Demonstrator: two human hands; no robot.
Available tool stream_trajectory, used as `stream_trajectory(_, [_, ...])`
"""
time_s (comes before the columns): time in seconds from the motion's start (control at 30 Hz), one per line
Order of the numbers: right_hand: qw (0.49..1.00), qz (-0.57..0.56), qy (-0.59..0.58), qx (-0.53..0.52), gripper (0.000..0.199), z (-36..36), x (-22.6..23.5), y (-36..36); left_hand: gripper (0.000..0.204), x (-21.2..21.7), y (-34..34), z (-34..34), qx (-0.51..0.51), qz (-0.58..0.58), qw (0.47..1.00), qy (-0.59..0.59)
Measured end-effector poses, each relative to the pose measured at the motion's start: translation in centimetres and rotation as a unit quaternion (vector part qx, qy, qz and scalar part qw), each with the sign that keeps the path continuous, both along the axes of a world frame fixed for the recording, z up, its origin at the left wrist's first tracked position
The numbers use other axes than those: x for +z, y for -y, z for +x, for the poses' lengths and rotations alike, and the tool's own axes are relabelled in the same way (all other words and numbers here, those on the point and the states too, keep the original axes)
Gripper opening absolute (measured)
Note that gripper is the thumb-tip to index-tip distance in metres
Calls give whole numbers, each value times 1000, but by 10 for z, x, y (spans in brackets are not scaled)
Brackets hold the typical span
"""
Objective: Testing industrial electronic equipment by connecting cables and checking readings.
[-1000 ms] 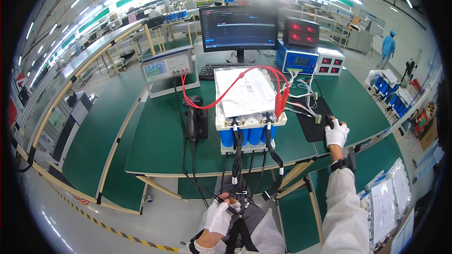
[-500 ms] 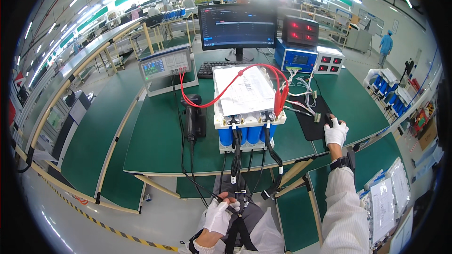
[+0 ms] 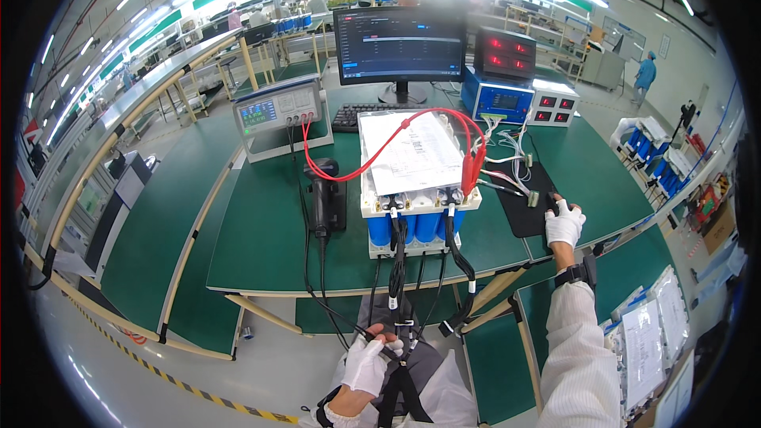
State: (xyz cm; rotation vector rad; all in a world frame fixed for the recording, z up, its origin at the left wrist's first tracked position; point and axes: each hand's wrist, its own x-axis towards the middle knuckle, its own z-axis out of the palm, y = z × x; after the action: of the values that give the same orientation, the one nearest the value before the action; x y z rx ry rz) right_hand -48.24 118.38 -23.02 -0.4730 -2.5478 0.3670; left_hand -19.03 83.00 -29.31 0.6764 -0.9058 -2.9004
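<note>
My left hand [image 3: 366, 366], in a white fingerless glove, is closed on thin black cables [image 3: 390, 349] in front of the table's near edge. These cables hang over my lap beside thicker black leads [image 3: 397, 265] from a battery pack. The pack has blue cells [image 3: 427, 227] between white frames, with a printed paper [image 3: 408, 154] lying on top. Far to the right, my gloved right hand [image 3: 564, 226] is curled over a dark computer mouse [image 3: 554, 201], mostly hidden by the fingers, at the right edge of a black mat [image 3: 519, 214].
A monitor [image 3: 400, 43] and keyboard [image 3: 354, 117] stand behind the pack. Left are a bench meter [image 3: 281, 115] with red leads [image 3: 372, 160] and a handheld scanner [image 3: 321, 198]. Right are a blue instrument [image 3: 495, 101], red-digit displays [image 3: 553, 103] and loose white connectors [image 3: 533, 199].
Both my hands stay almost in place. In the far right background, a person in blue has shifted slightly to the left.
</note>
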Motion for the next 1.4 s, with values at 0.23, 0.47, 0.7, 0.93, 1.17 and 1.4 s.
stream_trajectory(0.23, [1000, 2, -7, -10, 42, 1, 1, 3, 23, -2, 0, 1, -6, -37, 999, 0])
stream_trajectory(0.47, [999, -5, 3, -43, 44, 4, 5, 3, 25, 0, 0, 0, -13, -42, 999, 5])
stream_trajectory(0.7, [998, -9, 14, -59, 41, 8, 11, 9, 28, -3, 1, 1, -12, -28, 999, -8])
stream_trajectory(0.93, [998, 5, 25, -65, 41, 8, 10, 8, 27, -3, 1, 1, -13, -34, 999, -2])
stream_trajectory(1.17, [997, 6, 26, -70, 40, 9, 12, 9, 25, -1, 0, 1, -8, -37, 999, 2])
stream_trajectory(1.4, [996, 12, 39, -76, 39, 8, 13, 10, 30, -1, -1, 0, -3, -7, 1000, -6])
